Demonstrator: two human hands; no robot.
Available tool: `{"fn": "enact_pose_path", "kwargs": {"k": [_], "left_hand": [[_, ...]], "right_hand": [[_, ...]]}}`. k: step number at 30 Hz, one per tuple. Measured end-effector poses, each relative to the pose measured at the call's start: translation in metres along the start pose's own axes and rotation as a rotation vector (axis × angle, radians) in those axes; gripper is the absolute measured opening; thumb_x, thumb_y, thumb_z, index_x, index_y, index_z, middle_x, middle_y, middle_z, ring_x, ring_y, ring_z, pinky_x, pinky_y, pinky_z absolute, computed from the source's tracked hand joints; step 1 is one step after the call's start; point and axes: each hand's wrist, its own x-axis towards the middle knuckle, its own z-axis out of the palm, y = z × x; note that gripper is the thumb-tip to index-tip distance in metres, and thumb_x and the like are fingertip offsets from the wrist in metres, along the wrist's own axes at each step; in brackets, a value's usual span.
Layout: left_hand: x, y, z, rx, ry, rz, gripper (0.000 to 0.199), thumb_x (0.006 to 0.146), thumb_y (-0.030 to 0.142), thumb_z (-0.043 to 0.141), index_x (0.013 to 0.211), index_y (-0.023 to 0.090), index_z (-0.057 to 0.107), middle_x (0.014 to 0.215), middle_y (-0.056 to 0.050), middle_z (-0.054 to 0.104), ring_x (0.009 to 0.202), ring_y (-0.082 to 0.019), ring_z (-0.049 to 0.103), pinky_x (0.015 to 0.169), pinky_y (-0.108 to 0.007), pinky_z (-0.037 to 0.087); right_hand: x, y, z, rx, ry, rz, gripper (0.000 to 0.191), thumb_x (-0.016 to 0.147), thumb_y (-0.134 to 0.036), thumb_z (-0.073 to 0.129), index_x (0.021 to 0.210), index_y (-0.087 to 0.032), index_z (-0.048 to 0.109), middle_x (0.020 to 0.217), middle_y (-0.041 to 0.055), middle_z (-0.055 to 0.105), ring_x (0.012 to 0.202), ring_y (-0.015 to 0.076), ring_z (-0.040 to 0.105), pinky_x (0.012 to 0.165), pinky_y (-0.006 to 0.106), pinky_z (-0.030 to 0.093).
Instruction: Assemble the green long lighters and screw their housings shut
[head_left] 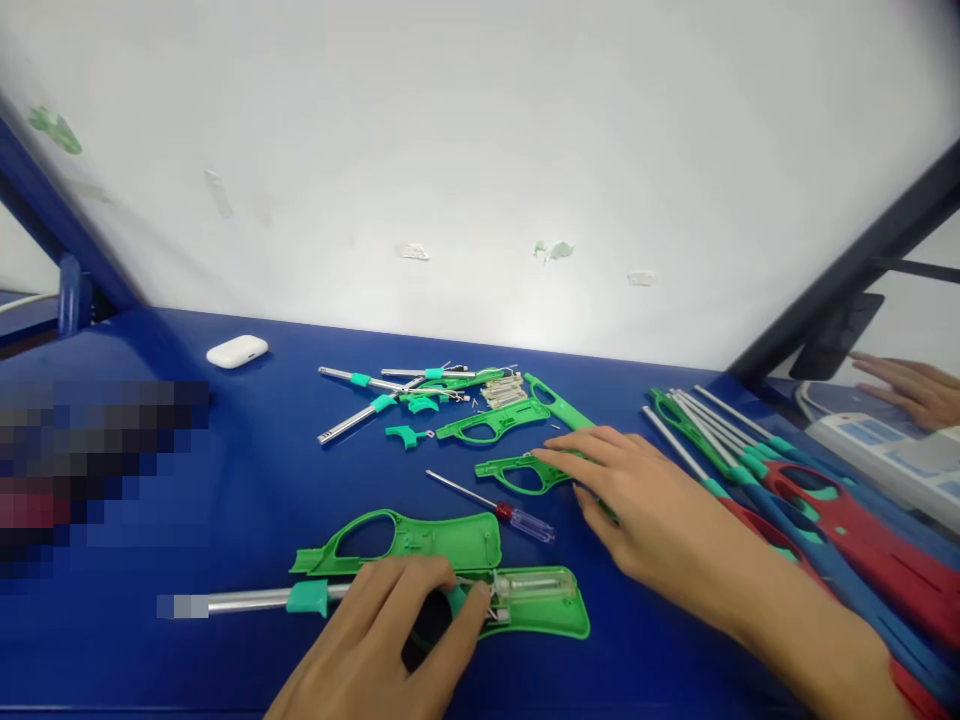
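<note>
Opened lighter (544, 612) on near side of screwdriver (504, 511); left hand (394, 635) on it, cannot tell whether pinching. Right hand (626, 490) right of screwdriver, touching green shell half (553, 477), clamping unclear.

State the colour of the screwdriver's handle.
The handle is see-through purple, red near the shaft; head view.

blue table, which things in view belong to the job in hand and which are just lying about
Seem part of the work:
- opened green lighter under the left hand
- green shell half at the right hand
- screwdriver
- loose green shells and metal tubes
- red and blue lighters

Seem just lying about:
- white case
- white box at far right
</note>
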Motion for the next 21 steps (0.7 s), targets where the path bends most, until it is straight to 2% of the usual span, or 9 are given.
{"fn": "enact_pose_path", "kwargs": {"k": [2, 4, 8, 12, 16, 19, 21], "left_hand": [[0.001, -0.001, -0.001, -0.006, 0.012, -0.002, 0.036, 0.107, 0.044, 0.044, 0.128, 0.027, 0.067, 0.108, -0.006, 0.069, 0.097, -0.019, 0.065, 0.082, -0.028, 0.058], [0.004, 0.002, -0.002, -0.039, 0.076, -0.060, 0.033, 0.108, 0.035, 0.041, 0.121, 0.026, 0.071, 0.102, -0.004, 0.072, 0.092, -0.018, 0.068, 0.082, -0.028, 0.058], [0.008, 0.010, -0.004, -0.097, 0.158, -0.131, 0.036, 0.108, 0.020, 0.039, 0.106, 0.023, 0.075, 0.091, 0.001, 0.075, 0.079, -0.014, 0.070, 0.077, -0.028, 0.057], [0.004, 0.015, -0.005, -0.073, 0.231, -0.143, 0.033, 0.109, 0.020, 0.042, 0.102, 0.023, 0.075, 0.094, 0.003, 0.078, 0.084, -0.014, 0.073, 0.083, -0.030, 0.055], [0.000, 0.013, -0.006, -0.097, 0.219, -0.135, 0.028, 0.107, 0.021, 0.047, 0.100, 0.023, 0.075, 0.094, 0.004, 0.079, 0.086, -0.014, 0.075, 0.082, -0.028, 0.055], [0.000, 0.009, -0.005, -0.111, 0.237, -0.136, 0.025, 0.106, 0.023, 0.051, 0.101, 0.022, 0.075, 0.094, 0.005, 0.080, 0.081, -0.014, 0.075, 0.079, -0.028, 0.055], [0.002, 0.009, -0.004, -0.105, 0.251, -0.145, 0.023, 0.106, 0.024, 0.051, 0.104, 0.022, 0.075, 0.096, 0.005, 0.080, 0.082, -0.014, 0.075, 0.082, -0.029, 0.053]], "right_hand": [[0.004, 0.005, 0.003, -0.011, -0.036, -0.028, 0.051, 0.094, -0.006, 0.049, 0.139, -0.027, 0.060, 0.137, 0.0043, 0.066, 0.128, 0.0255, 0.060, 0.109, 0.056, 0.049], [0.005, 0.007, 0.006, 0.000, -0.032, -0.031, 0.051, 0.095, -0.008, 0.048, 0.140, -0.030, 0.059, 0.136, 0.0033, 0.066, 0.126, 0.0255, 0.061, 0.108, 0.057, 0.049], [0.009, -0.002, 0.004, 0.090, 0.052, -0.051, 0.037, 0.104, -0.025, 0.047, 0.137, -0.035, 0.058, 0.133, 0.0018, 0.066, 0.122, 0.0242, 0.062, 0.108, 0.055, 0.048], [0.027, -0.029, -0.003, 0.209, 0.026, -0.126, 0.026, 0.107, -0.037, 0.047, 0.126, -0.033, 0.065, 0.122, 0.0024, 0.069, 0.115, 0.0223, 0.062, 0.100, 0.045, 0.052], [0.052, -0.062, -0.006, 0.192, -0.061, -0.222, 0.027, 0.104, -0.044, 0.055, 0.117, -0.025, 0.068, 0.110, 0.0067, 0.068, 0.107, 0.0258, 0.062, 0.094, 0.047, 0.052], [0.065, -0.076, -0.008, 0.127, -0.159, -0.255, 0.018, 0.099, -0.038, 0.064, 0.103, -0.021, 0.069, 0.105, 0.0070, 0.066, 0.106, 0.0271, 0.060, 0.095, 0.049, 0.050], [0.070, -0.080, -0.008, 0.109, -0.202, -0.258, 0.013, 0.100, -0.033, 0.064, 0.096, -0.020, 0.067, 0.104, 0.0066, 0.065, 0.104, 0.0262, 0.059, 0.092, 0.046, 0.050]]}}
